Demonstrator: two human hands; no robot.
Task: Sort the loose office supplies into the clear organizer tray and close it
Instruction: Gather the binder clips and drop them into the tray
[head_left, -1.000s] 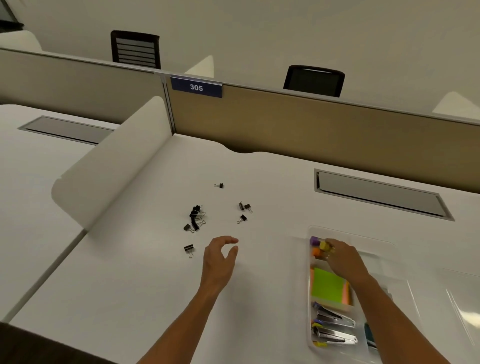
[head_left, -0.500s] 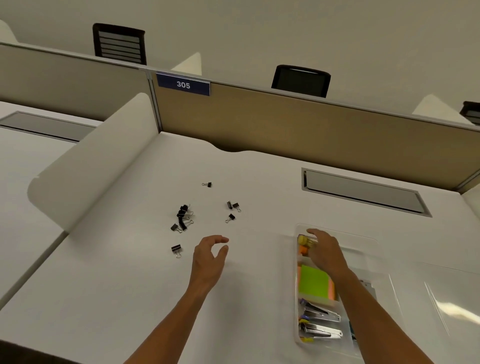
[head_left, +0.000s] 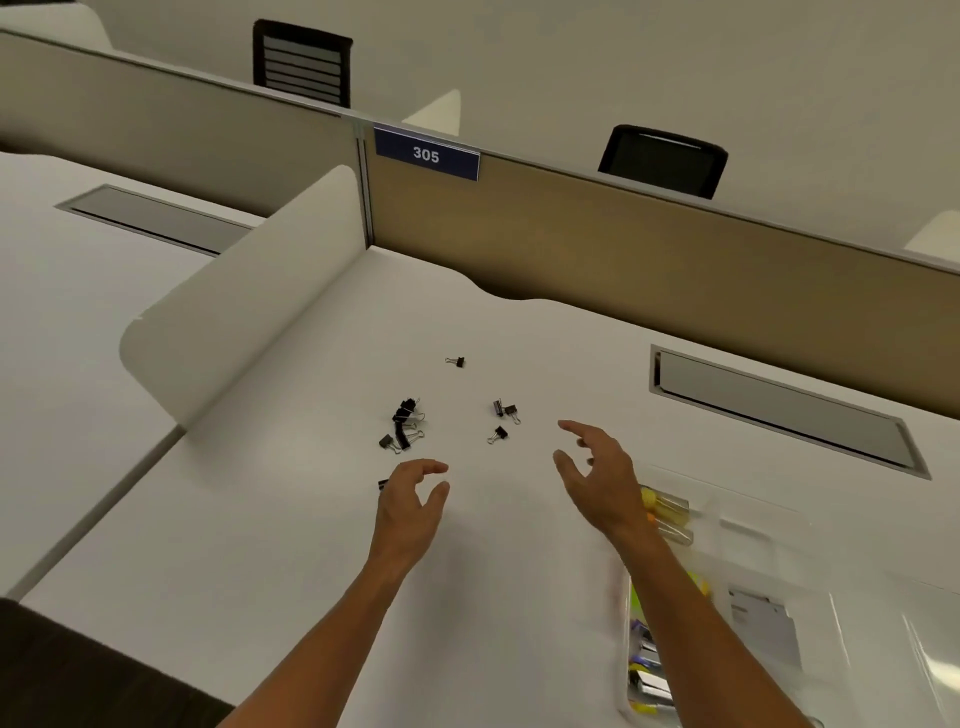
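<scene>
We kept our left hand (head_left: 410, 506) and right hand (head_left: 597, 467) loosely curled, empty, at six o'clock of glossy black binder clips (head_left: 404, 426) on the smooth white counter (head_left: 260, 519).

An office: a white desk (head_left: 291, 519) behind cubicle partitions (head_left: 623, 249), sign 305 (head_left: 426, 154), seemingly mesh chairs (head_left: 662, 158) beyond.

There was one view only, from a wide-angle camera worn on the person's head. It looked forward and steeply down across the white laminate desk (head_left: 291, 519), close enough that both bare forearms entered from the bottom edge. It faced the tan fabric partition panel (head_left: 623, 270) at the desk's far side, with the blue rectangular sign marked 305 (head_left: 426, 154) near the top. Straight edges bowed toward the frame's borders. No second view shared the scene.
</scene>
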